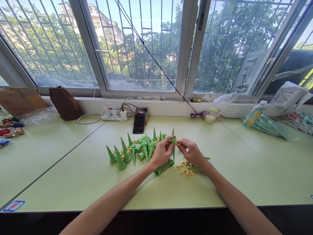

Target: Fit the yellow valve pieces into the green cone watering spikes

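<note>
While left fingers point(170, 149) pinch a green spike point(173, 140) vertically, tip down, right fingers point(183, 143) pinch a yellow peg point(176, 143).

Pale green tabletop point(80, 186) with a heap of green plastic cone spikes point(119, 161) near its middle.
Reading the clock from that heap, twelve toward the window: some spikes stand point-up, others lie sideways; yellow T-shaped fittings point(186, 170) scatter at four; a lidded plastic cup point(209, 117) sits at two, bagged pale-teal pieces point(269, 127) at three, a stuck-on label point(14, 206) at eight, a brown cloth pouch point(65, 102) at ten, a white power strip point(107, 117) between ten and eleven.
</note>
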The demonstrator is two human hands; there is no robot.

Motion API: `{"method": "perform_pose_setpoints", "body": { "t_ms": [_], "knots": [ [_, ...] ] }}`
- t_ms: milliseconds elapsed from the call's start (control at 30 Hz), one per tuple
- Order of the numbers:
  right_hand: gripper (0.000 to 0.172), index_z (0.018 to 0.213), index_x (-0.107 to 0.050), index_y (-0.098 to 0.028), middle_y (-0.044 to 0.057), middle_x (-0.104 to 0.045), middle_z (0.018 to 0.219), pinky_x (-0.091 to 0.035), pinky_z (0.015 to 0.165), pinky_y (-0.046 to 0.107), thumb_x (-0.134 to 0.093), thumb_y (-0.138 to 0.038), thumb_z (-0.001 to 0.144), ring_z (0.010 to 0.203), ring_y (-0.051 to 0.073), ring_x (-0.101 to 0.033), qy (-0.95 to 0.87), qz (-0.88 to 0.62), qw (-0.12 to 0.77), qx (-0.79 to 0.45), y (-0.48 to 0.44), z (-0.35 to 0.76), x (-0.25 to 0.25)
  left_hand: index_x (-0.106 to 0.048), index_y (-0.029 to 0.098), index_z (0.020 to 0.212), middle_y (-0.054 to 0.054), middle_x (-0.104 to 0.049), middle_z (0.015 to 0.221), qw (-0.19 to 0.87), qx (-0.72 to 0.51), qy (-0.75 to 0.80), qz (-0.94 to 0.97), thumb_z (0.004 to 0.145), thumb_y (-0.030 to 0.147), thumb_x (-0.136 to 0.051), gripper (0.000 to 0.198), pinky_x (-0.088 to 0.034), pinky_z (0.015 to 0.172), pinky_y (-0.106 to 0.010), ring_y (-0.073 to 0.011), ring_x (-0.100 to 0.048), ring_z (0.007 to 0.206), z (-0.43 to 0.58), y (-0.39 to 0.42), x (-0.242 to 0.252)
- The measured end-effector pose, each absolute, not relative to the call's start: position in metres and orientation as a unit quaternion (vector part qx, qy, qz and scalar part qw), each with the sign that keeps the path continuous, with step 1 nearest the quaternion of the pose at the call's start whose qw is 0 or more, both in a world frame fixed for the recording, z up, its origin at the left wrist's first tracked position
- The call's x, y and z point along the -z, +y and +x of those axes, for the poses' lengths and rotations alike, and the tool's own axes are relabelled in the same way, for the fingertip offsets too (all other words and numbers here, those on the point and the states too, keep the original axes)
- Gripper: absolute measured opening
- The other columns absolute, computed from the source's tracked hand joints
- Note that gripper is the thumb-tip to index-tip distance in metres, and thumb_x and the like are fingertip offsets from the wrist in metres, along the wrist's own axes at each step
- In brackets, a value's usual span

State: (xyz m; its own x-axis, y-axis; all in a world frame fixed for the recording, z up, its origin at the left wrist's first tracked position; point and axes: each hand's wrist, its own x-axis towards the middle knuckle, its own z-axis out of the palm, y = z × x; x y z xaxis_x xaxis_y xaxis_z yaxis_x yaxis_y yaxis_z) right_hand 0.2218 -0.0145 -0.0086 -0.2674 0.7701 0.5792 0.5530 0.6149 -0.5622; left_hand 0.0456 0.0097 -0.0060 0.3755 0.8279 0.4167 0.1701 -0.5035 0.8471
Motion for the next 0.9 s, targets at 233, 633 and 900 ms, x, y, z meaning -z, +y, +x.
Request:
{"method": "perform_pose_setpoints", "body": {
  "t_ms": [233, 633, 900],
  "knots": [
    [0.017, 0.095, -0.062, -0.019, 0.004, -0.059, 0.081, -0.042, 0.062, 0.028, -0.046, -0.023, 0.098, 0.069, 0.017, -0.053, -0.791, -0.408, 0.436, -0.137, -0.0145, 0.2215, 0.0094, -0.055, 0.020, 0.126, 0.002, -0.054, 0.073, 0.277, -0.446, 0.341, 0.779, 0.093, 0.026, -0.051, 0.034, -0.041, 0.052, -0.020, -0.0083, -0.046, 0.053, 0.0451, 0.0102, 0.0083],
    [0.023, 0.096, -0.064, -0.018, 0.003, -0.053, 0.077, -0.042, 0.063, 0.028, -0.041, -0.019, 0.099, 0.067, 0.016, -0.049, -0.793, -0.401, 0.445, -0.116, -0.0154, 0.2197, 0.0101, -0.054, 0.021, 0.121, -0.001, -0.062, 0.083, 0.163, -0.437, 0.329, 0.821, 0.096, 0.023, -0.047, 0.026, -0.045, 0.068, -0.025, -0.0118, -0.051, 0.062, 0.0441, 0.0063, 0.0072],
    [0.023, 0.103, -0.063, -0.021, 0.006, -0.062, 0.087, -0.045, 0.069, 0.030, -0.040, -0.023, 0.101, 0.075, 0.018, -0.056, -0.781, -0.397, 0.467, -0.116, -0.0166, 0.2190, 0.0105, -0.054, 0.020, 0.118, 0.000, -0.058, 0.075, 0.178, -0.432, 0.329, 0.821, 0.096, 0.025, -0.046, 0.023, -0.044, 0.065, -0.025, -0.0130, -0.051, 0.061, 0.0442, 0.0077, 0.0080]
  ]
}}
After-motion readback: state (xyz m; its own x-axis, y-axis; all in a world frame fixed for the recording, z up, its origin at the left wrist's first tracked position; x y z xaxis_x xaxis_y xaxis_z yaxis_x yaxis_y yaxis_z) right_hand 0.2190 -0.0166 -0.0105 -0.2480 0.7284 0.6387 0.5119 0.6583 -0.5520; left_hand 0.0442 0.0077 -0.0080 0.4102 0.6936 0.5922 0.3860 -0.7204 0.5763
